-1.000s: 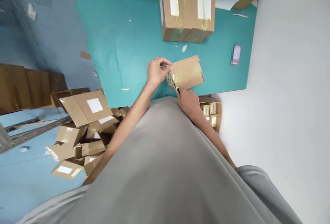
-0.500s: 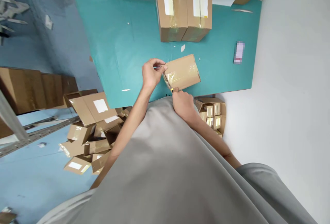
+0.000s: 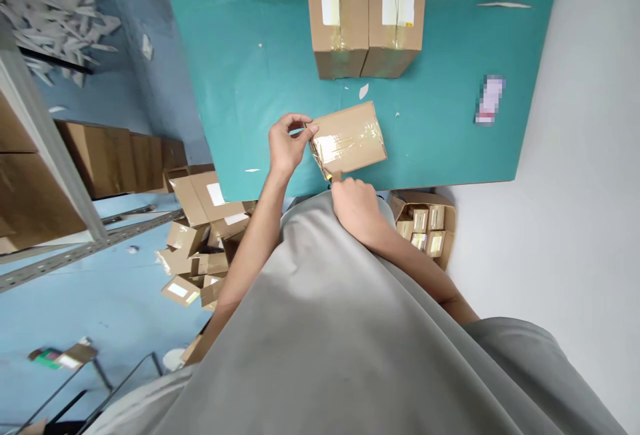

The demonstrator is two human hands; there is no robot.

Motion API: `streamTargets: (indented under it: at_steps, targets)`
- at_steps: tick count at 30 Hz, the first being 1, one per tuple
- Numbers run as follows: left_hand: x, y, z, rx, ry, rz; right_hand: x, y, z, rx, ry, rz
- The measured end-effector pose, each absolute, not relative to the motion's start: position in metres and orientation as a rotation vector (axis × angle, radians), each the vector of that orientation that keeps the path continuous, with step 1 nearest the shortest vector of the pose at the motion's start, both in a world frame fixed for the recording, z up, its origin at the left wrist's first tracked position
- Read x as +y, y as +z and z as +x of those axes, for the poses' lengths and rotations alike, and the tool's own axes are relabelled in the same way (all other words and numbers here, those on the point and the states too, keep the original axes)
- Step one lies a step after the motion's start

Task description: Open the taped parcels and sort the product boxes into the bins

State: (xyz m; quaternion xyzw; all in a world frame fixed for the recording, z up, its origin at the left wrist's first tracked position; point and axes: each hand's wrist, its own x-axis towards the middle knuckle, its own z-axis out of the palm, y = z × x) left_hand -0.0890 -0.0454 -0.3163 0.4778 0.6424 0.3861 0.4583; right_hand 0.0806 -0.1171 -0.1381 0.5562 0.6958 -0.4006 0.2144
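Observation:
A small cardboard box [image 3: 353, 141], sealed with shiny clear tape, lies slightly askew near the front edge of the teal table [image 3: 240, 88]. At its far left corner, my left hand [image 3: 287, 145] pinches the cardboard between thumb and fingers. My right hand [image 3: 357, 205] is closed around a utility knife [image 3: 329, 177], of which only a small yellow and dark part shows. The knife is at the near left corner of the box, by the open-looking seam along its left end. Most of the handle is hidden in my fist.
Two taller taped cartons [image 3: 367, 15] stand side by side farther back. A pixelated object [image 3: 490, 100] lies at the right. Below the table's front edge, an open carton [image 3: 445, 228] holds several small boxes. Discarded boxes [image 3: 200, 248] pile up on the floor at left, beside a metal rack [image 3: 55, 128].
The knife and my right hand have come slightly toward me along the box's left end. My left hand still pinches the far corner. The head view has shifted left.

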Motion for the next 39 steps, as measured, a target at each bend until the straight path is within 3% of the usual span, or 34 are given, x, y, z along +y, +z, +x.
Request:
streamTargets:
  at_steps: [4,9,16,39]
  targets:
    - [-0.050,-0.311,-0.088,1.677,0.954,1.295,-0.125,-0.134,0.129,1.897,-0.996,1.864]
    - [-0.052,-0.282,-0.048,1.683,0.892,1.626,-0.100,-0.169,0.189,1.942,-0.882,2.216]
    - [-0.036,-0.276,0.013,1.441,0.675,1.930,-0.078,-0.199,0.202,1.930,-0.976,2.179]
    - [-0.034,-0.284,0.010,1.310,0.681,1.897,-0.077,-0.172,0.157,1.690,-0.739,2.086]
